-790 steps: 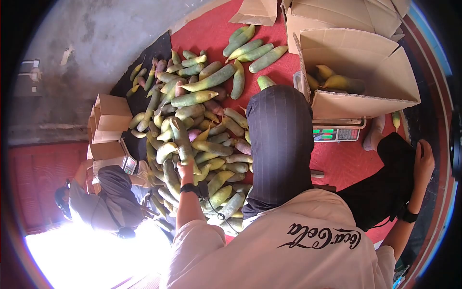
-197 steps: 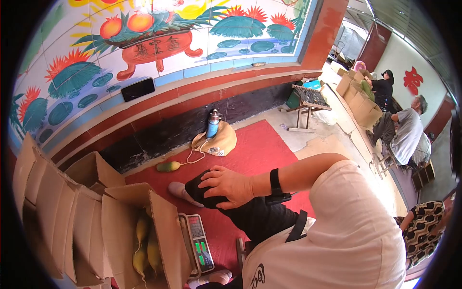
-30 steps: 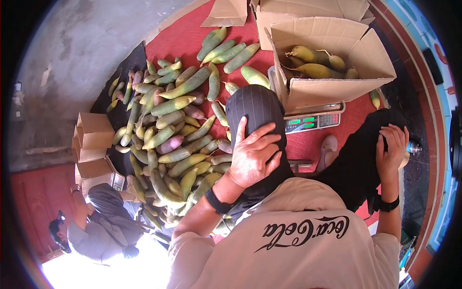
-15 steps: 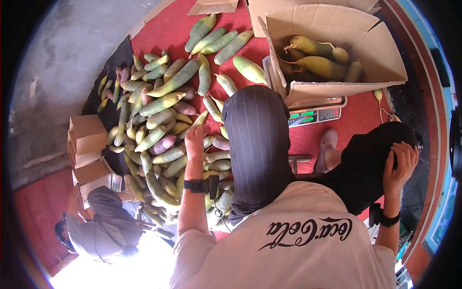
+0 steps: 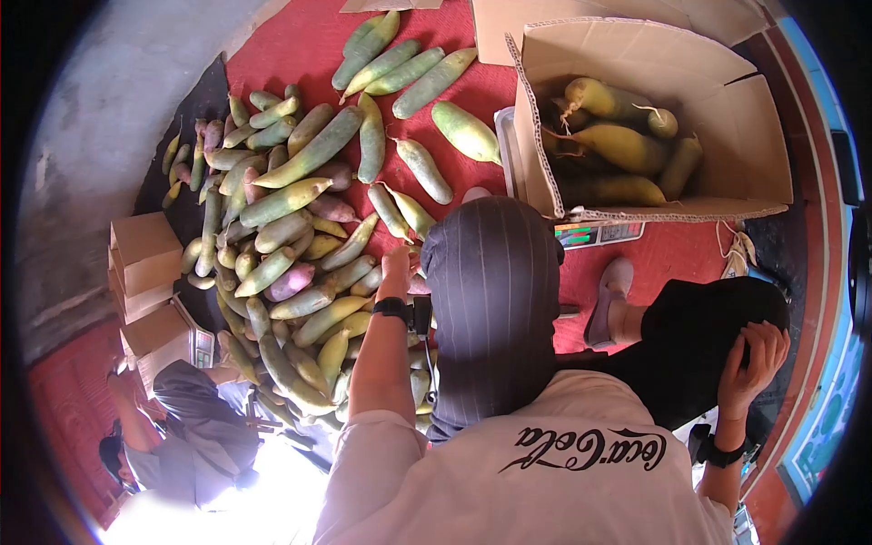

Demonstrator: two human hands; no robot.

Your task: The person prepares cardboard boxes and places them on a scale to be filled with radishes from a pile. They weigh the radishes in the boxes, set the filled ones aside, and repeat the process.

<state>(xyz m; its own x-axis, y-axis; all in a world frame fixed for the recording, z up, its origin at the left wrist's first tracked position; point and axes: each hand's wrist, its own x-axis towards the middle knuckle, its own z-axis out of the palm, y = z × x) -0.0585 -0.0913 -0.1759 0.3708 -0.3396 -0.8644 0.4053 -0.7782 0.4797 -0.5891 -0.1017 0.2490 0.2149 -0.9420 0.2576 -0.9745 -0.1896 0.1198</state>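
Off the left knee (image 5: 490,241), where it lay a second ago, the left hand (image 5: 397,263) has moved to the near edge of a big radish pile (image 5: 291,202); the right hand (image 5: 761,354) still rests on the right knee (image 5: 718,304), fingers extended, holding nothing. Between the left fingers, whatever there may be is hidden, so whether they are closed on a radish cannot be told; the two hands are well apart.

Just beyond the left hand, beside the left knee, a pale green radish (image 5: 415,214) lies on the red floor covering (image 5: 663,263); more long green radishes, a few of them purplish, are heaped to the left. At upper right, an open cardboard carton (image 5: 672,213) sits on a weighing scale (image 5: 623,233), with several yellow-green radishes (image 5: 622,148) inside.

Each radish looks dense and fairly heavy, stiff and smooth-skinned, perhaps a little slippery; its thin root tail would likely snap and a hard drop could crack the flesh; the thick middle, wrapped by the whole hand, seems the safest hold.
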